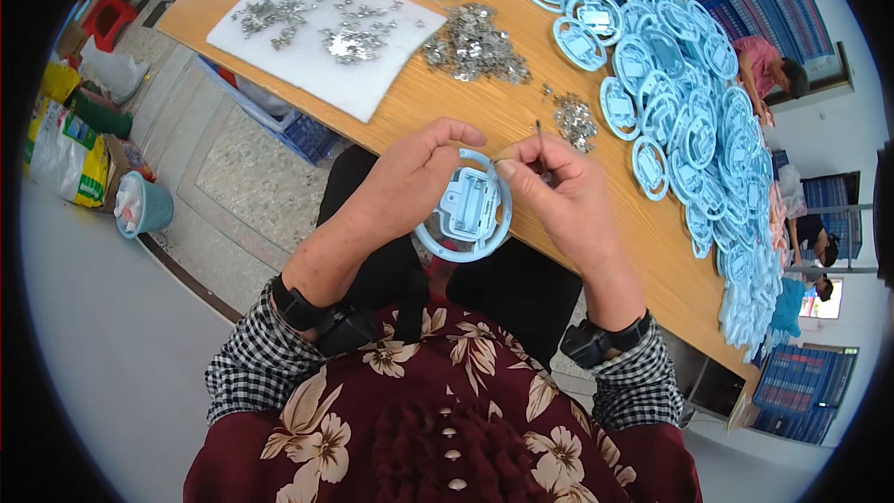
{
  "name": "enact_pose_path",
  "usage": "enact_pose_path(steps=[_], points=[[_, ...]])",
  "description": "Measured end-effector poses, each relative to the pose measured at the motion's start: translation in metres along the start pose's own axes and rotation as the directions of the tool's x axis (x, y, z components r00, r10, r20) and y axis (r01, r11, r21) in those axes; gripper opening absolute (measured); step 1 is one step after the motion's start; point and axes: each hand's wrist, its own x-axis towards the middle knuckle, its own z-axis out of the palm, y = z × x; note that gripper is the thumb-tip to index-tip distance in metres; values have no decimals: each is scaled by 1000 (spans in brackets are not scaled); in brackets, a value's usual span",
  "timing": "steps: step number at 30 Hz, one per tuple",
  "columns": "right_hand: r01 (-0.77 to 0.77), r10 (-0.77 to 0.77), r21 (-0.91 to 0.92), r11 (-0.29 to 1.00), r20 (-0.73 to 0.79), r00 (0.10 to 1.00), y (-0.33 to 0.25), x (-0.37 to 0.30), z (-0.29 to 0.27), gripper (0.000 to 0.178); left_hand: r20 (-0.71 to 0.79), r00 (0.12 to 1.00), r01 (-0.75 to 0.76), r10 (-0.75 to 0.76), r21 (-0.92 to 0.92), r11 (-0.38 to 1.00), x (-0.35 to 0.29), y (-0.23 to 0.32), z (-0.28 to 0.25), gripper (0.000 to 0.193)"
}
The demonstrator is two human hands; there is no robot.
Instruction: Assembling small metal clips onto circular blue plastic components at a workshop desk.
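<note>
My left hand (396, 186) is closed on the side of a light-blue round plastic housing (473, 210), which has an open ring and a rectangular battery compartment in its middle. The housing is held above my lap, just off the table's near edge. At its upper right rim, the thumb and fingers of my right hand (568, 200) are pinched together. A thin dark rod-like tool (539, 133) sticks up from between those fingers; its lower end is hidden. Whether a small metal piece is also in the pinch, I cannot tell.
On the wooden table (400, 126) lie a white foam sheet (386, 88) with scattered metal pieces, a large metal-piece pile (475, 42) and a smaller pile (575, 121). A heap of blue housings (689, 112) covers the right side. A blue crate (303, 135) stands below.
</note>
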Motion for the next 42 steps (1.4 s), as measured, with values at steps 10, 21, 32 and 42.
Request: enact_pose_path(steps=[10,21,32,42], points=[[174,-200,-235,956,-90,976,29,-9,5,11,-10,998,61,-60,168,984,16,-2,23,33],[321,-266,-639,699,184,946,19,-32,1,34,-13,999,44,-42,298,954,21,-10,26,31],[249,-241,-612,750,98,966,28,-29,-17,27,-10,998,67,-67,270,961,22,-7,23,32],[268,-250,-715,646,134,959,28,-31,-14,27,-13,998,59,-58,309,949,21,-9,23,34]])
